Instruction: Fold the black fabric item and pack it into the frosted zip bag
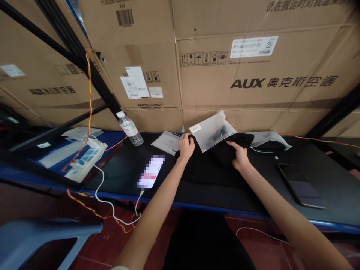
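Black cloth, perhaps a folded garment, lies bunched on the black tabletop between my hands. My left hand has its fingers curled round the cloth's left part. At its right side my right hand grips the same cloth, thumb and forefinger uppermost. A frosted zip bag with a small white label rests tilted against the cloth, just beyond and between both hands; something dark shows through it. Beside my left hand sits a flat frosted bag. Right of my right hand is another frosted bag with dark contents.
A lit phone on a white cable and a water bottle stand to the left, near a power strip. A dark phone lies at right. Large cartons wall off the back. A blue stool is lower left.
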`<action>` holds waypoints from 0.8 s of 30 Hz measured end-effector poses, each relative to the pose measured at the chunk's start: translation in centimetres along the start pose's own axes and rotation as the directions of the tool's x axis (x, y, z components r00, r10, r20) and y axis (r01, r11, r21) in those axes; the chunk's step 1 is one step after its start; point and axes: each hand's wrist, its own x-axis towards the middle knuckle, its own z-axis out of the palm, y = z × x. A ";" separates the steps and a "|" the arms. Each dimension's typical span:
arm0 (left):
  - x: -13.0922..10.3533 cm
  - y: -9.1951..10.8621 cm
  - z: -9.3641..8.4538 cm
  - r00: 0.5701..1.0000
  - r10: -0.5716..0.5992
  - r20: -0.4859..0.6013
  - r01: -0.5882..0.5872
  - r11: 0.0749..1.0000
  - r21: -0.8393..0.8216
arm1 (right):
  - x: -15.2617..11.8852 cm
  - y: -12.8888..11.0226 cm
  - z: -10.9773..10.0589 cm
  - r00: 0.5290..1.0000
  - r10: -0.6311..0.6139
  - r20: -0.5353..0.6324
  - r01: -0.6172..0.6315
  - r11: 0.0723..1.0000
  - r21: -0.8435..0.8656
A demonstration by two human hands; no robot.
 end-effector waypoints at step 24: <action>-3.9 5.6 2.2 0.786 -0.345 0.514 0.603 0.244 -0.759 | -1.7 -0.7 0.6 0.951 0.065 0.301 -0.018 0.988 -0.155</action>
